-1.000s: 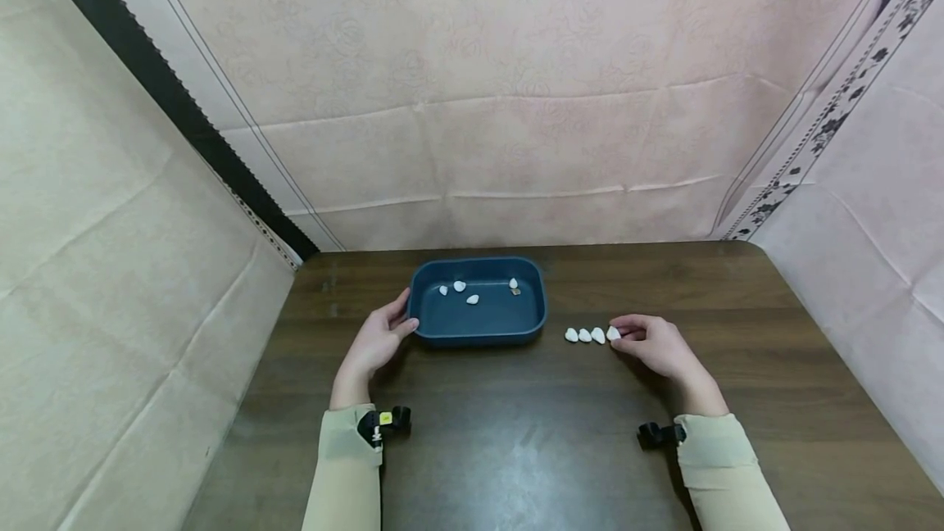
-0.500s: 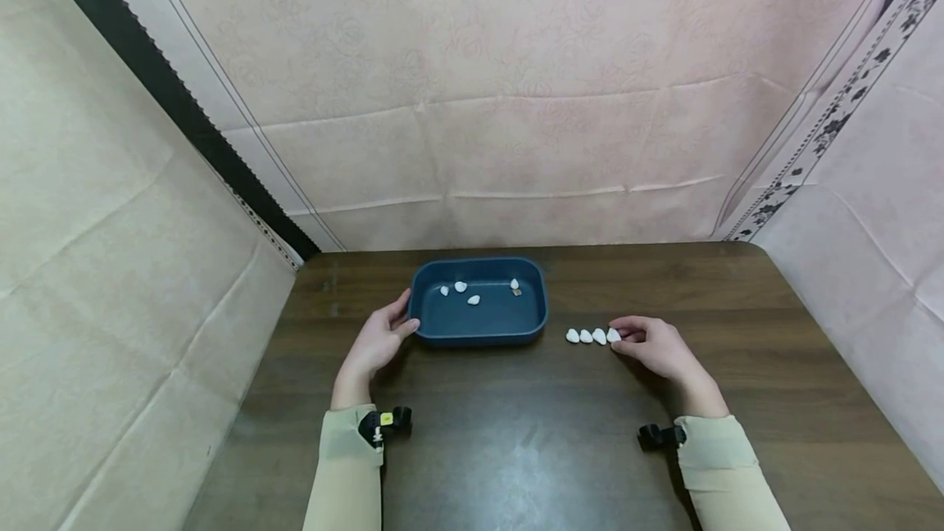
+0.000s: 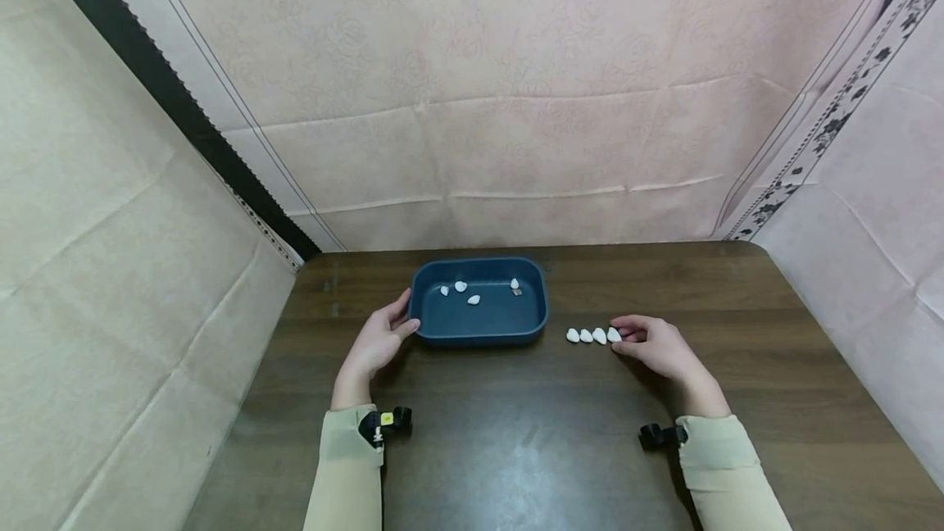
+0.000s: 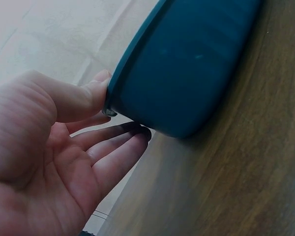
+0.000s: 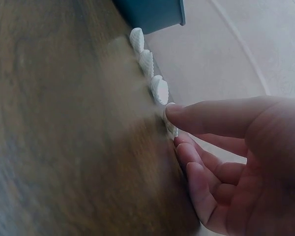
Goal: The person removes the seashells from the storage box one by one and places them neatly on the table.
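In the head view my left hand [image 3: 378,342] holds the left end of a blue rectangular tray [image 3: 483,340]. Seen from the left wrist, the thumb [image 4: 83,101] lies at the tray's rim and the other fingers reach below it against the side wall. Right of the tray, several white ridged seashells [image 3: 586,336] form a short row on the table. My right hand [image 3: 656,344] pinches the shell [image 3: 614,335] at the row's right end, which sits close beside its neighbour [image 5: 160,91]. In the right wrist view the thumb covers part of that pinched shell.
Inside the tray lie several more white shells [image 3: 474,300] and one small brownish piece [image 3: 516,292]. The brown wooden table [image 3: 516,449] extends toward me. Pale patterned cloth [image 3: 516,105] hangs behind the table's far edge and along both sides.
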`<control>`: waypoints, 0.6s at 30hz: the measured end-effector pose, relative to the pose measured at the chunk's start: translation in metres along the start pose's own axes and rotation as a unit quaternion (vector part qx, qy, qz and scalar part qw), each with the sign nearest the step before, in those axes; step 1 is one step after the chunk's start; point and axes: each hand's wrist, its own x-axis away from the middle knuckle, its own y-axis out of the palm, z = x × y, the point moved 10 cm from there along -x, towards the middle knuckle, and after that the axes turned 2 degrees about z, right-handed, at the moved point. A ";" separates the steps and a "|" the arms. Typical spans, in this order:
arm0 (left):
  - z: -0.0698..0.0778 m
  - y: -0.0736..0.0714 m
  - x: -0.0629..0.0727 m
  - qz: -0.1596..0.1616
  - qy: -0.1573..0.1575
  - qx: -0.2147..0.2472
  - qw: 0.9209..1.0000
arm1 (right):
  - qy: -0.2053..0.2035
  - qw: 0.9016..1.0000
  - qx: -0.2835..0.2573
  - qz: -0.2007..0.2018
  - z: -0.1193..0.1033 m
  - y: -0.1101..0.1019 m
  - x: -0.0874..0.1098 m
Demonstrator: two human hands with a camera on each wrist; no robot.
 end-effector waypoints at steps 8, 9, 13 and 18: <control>0.001 0.000 0.001 -0.001 0.000 0.004 1.000 | 0.006 1.000 -0.001 -0.007 0.001 -0.001 0.000; 0.002 0.001 0.001 -0.002 0.002 0.006 1.000 | 0.006 1.000 -0.001 -0.009 0.001 -0.001 0.000; 0.004 0.001 0.001 -0.008 0.010 0.013 1.000 | 0.010 1.000 -0.006 -0.015 0.002 -0.001 0.002; 0.005 0.001 0.001 -0.011 0.015 0.013 1.000 | 0.012 1.000 -0.013 -0.019 0.001 -0.001 0.003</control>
